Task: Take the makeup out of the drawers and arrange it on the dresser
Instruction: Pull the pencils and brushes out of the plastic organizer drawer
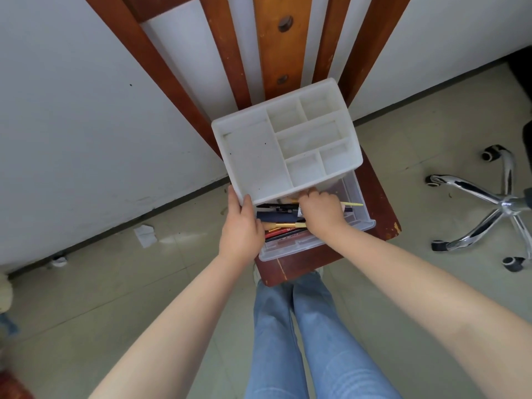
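Makeup sticks and pencils in black, red and gold (pixel 283 226) lie packed in a clear plastic drawer (pixel 316 241) pulled toward the near edge of a red-brown wooden chair seat (pixel 290 269). Above it sits a white plastic compartment organiser (pixel 250 159). The left hand (pixel 240 228) holds the organiser's near-left corner, thumb on its rim. The right hand (pixel 322 210) reaches into the drawer with fingers curled; whether it grips anything cannot be told. Pale floor tiles (pixel 129 283) lie open to the left, and a chrome swivel-chair base (pixel 495 203) stands to the right.

it looked like a plain home room: white painted wall (pixel 72 116), pale tiled floor (pixel 144 283), red-brown wooden chair (pixel 380 203), chrome swivel-chair base (pixel 489 203).
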Motion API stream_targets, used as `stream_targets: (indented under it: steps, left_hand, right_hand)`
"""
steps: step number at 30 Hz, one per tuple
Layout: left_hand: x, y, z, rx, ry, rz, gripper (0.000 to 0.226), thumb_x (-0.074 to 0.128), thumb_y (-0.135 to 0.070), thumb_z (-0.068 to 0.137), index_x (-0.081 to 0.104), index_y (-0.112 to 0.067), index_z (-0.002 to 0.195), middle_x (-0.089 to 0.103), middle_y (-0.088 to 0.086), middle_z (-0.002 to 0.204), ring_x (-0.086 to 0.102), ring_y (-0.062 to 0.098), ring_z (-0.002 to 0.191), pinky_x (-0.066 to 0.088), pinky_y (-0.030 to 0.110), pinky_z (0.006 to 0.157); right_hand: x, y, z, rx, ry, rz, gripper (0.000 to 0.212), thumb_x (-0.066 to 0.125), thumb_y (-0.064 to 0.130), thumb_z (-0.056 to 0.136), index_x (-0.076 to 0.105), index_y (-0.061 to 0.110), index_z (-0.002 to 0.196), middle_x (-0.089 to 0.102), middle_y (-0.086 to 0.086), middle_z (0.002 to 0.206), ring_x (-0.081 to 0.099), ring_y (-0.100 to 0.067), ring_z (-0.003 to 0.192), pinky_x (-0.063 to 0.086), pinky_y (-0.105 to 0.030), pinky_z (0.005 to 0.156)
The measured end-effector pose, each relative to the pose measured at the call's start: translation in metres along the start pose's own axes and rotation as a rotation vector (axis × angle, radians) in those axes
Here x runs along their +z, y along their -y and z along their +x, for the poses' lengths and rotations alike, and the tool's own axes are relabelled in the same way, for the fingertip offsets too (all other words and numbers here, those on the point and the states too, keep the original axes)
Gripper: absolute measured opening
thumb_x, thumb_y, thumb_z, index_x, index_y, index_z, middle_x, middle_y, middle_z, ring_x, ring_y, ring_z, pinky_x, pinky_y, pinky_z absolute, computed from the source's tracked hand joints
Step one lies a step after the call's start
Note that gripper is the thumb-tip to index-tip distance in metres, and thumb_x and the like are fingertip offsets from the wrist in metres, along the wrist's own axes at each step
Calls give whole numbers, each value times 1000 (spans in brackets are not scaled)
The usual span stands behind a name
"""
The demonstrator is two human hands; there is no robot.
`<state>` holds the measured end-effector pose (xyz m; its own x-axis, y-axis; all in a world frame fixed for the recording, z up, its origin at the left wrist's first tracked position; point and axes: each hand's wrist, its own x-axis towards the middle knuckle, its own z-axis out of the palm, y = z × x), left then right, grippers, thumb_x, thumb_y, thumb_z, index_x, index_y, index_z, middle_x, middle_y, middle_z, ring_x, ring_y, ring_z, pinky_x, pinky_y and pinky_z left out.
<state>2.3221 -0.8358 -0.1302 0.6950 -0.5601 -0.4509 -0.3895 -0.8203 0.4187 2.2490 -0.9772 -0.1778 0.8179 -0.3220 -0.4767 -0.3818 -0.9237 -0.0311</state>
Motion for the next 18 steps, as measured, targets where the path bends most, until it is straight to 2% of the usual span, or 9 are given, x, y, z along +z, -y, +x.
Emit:
stream_targets:
  steps: [3, 5, 7, 8, 11, 12, 14, 16, 18]
  left_hand:
    - [-1, 0, -8, 10, -73, 81, 50, 50, -5, 86, 35, 2, 133, 12, 30, 148, 31, 45, 131, 38, 44, 101]
    - [4, -3, -18, 207, -142, 192, 50, 60, 6, 70, 51, 9, 119, 39, 40, 131, 39, 54, 121, 38, 58, 96]
    - [15, -5, -24, 449, -111, 300, 48, 65, 8, 57, 62, 9, 104, 57, 34, 114, 56, 49, 105, 46, 56, 85]
    - [21, -8, -25, 512, -43, 324, 49, 65, 8, 57, 61, 8, 106, 59, 31, 113, 58, 45, 105, 48, 51, 87]
    - [38, -19, -15, 361, 164, 325, 55, 49, -5, 81, 35, 0, 134, 38, 17, 140, 33, 32, 131, 27, 37, 109]
    - [44, -23, -8, 297, 192, 352, 57, 46, -9, 84, 28, -4, 137, 33, 13, 142, 28, 29, 132, 23, 35, 110]
    - [51, -32, 7, 247, 219, 408, 56, 50, -12, 83, 29, -6, 134, 36, 12, 137, 30, 28, 128, 27, 34, 106]
    - [55, -42, 20, 226, 243, 449, 52, 56, -15, 82, 35, -7, 128, 41, 11, 132, 34, 29, 124, 32, 36, 101]
    - [57, -45, 28, 198, 286, 511, 53, 61, -22, 81, 36, -9, 127, 43, 11, 130, 37, 29, 123, 35, 38, 99]
  right_hand:
    - [-8, -16, -20, 10, -58, 47, 30, 55, -1, 77, 50, 6, 106, 60, -13, 105, 57, -31, 98, 41, -35, 75]
    - [-15, -31, -38, 51, -72, 115, 24, 56, -1, 74, 51, 9, 96, 62, -11, 96, 58, -31, 93, 34, -32, 68]
    - [-17, -45, -59, 125, -96, 201, 20, 57, 0, 73, 48, 12, 87, 62, -10, 89, 58, -31, 86, 29, -31, 63]
    - [-13, -51, -71, 186, -105, 277, 21, 57, 0, 72, 45, 14, 83, 61, -10, 86, 57, -32, 83, 27, -30, 61]
    - [4, -60, -103, 441, -77, 775, 24, 58, -1, 73, 41, 16, 76, 55, -6, 73, 48, -27, 69, 28, -29, 55]
    - [10, -59, -112, 527, -64, 989, 25, 60, -2, 73, 42, 16, 73, 52, -2, 68, 46, -24, 66, 30, -27, 53]
    - [20, -52, -120, 654, -54, 1296, 30, 62, -4, 74, 45, 21, 71, 51, 4, 65, 46, -18, 63, 33, -14, 48]
    - [29, -46, -120, 717, -62, 1426, 29, 62, -5, 75, 48, 19, 75, 52, 5, 66, 48, -16, 65, 36, -11, 49]
    - [33, -43, -114, 735, -76, 1416, 23, 60, -5, 76, 48, 15, 77, 55, 1, 69, 50, -20, 68, 34, -23, 52]
